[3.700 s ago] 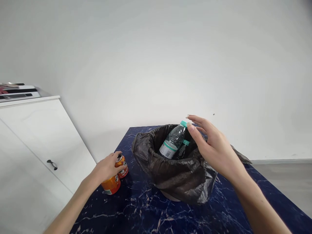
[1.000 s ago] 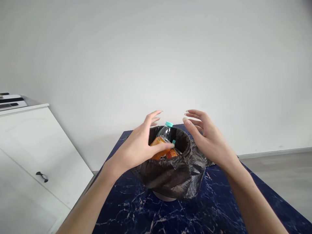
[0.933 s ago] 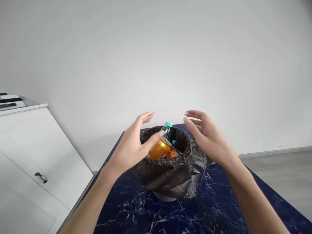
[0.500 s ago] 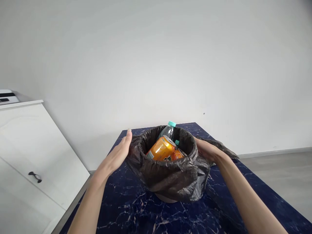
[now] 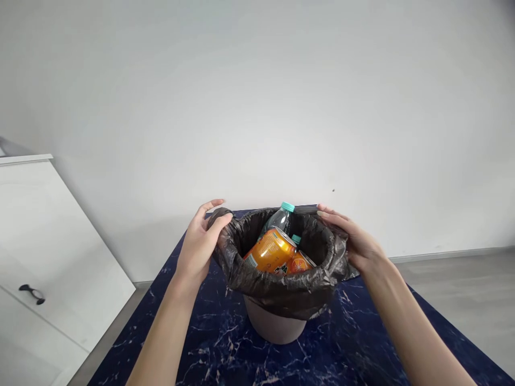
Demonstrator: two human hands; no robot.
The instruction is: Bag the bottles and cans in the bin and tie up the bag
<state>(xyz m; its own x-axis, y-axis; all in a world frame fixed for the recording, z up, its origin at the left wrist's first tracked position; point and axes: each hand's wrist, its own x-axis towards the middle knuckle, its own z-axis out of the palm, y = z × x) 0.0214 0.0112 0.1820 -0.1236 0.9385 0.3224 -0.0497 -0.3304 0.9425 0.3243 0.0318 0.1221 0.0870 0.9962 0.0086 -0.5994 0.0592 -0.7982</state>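
A black garbage bag (image 5: 277, 295) lines a light grey bin (image 5: 276, 324), its top folded over the rim. Inside lie an orange soda can (image 5: 271, 249), a second orange can (image 5: 300, 262), a clear bottle with a teal cap (image 5: 287, 206) and another teal cap (image 5: 295, 239), whose bottle is mostly hidden. My left hand (image 5: 199, 238) grips the bag's left edge between thumb and fingers. On the right side, my right hand (image 5: 356, 236) is closed around the bag's folded edge, thumb and fingertips near the back rim.
The bin stands on a dark blue marbled table (image 5: 217, 354) against a pale wall (image 5: 257, 107). A white cabinet (image 5: 52, 236) with a black handle (image 5: 32, 294) is at the left. Grey floor (image 5: 462, 284) shows to the right.
Both hands have shifted onto the bag's upper edge and taken hold of it. The bag's overhang is raised at the front, so more of the bin shows. The view has shifted slightly.
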